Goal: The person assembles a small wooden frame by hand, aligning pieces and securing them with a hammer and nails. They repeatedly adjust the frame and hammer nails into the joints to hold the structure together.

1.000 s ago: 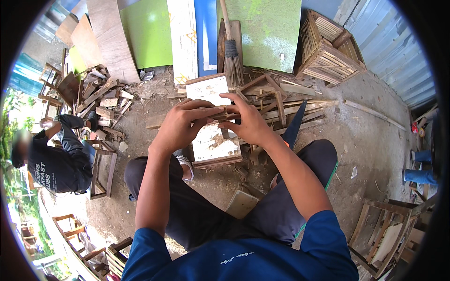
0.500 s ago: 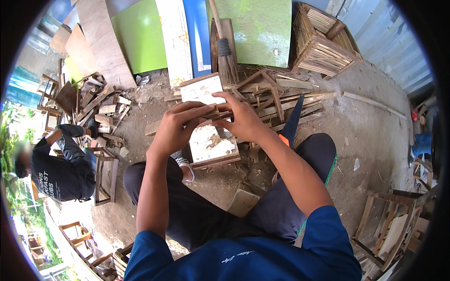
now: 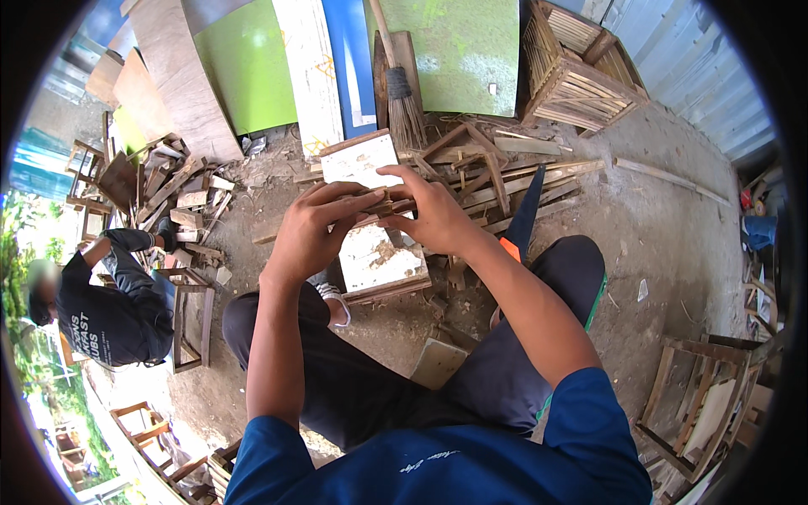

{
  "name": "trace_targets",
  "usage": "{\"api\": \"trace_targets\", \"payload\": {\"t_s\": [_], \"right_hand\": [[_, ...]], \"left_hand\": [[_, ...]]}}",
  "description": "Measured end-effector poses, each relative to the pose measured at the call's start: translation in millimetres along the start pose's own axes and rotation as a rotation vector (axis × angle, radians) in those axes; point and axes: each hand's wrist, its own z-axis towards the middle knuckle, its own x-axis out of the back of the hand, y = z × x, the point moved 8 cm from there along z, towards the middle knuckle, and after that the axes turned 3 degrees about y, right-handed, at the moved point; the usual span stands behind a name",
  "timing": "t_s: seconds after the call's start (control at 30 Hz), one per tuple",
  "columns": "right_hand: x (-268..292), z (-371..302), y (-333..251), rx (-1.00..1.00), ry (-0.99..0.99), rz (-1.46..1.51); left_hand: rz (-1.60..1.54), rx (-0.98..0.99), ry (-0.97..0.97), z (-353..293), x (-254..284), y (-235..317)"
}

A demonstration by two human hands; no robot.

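L hand (image 3: pixel 316 223) is gripping a small wood piece (image 3: pixel 384 207) from its L, fingers curled nearly closed. R hand (image 3: pixel 433 215) is holding same pc. from the R, thumb & forefinger parted w/ wood btwn. Fingers are hiding much of it; exact shape can't be told. Pc. is being held above white-topped stand (image 3: pixel 370 271). Dark saw (image 3: pixel 525 215) w/ orange part is showing near R knee (image 3: pixel 581 263). Broom (image 3: pixel 402 97) is standing upright at back. Co-worker (image 3: pixel 114 311) is sitting far L, near scrap-wood pile (image 3: pixel 192 199).
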Motion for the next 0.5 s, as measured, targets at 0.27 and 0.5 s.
{"api": "trace_targets", "payload": {"t_s": [0.27, 0.5], "right_hand": [[0.7, 0.2, -2.2, -0.020, -0.013, 0.004], [-2.0, 0.2, 4.7, -0.111, -0.048, 0.025]], "left_hand": [[-0.009, -0.006, 0.029, -1.1, 1.0, 1.1], [0.008, -0.011, 0.030, -1.3, 0.4, 0.4]]}}
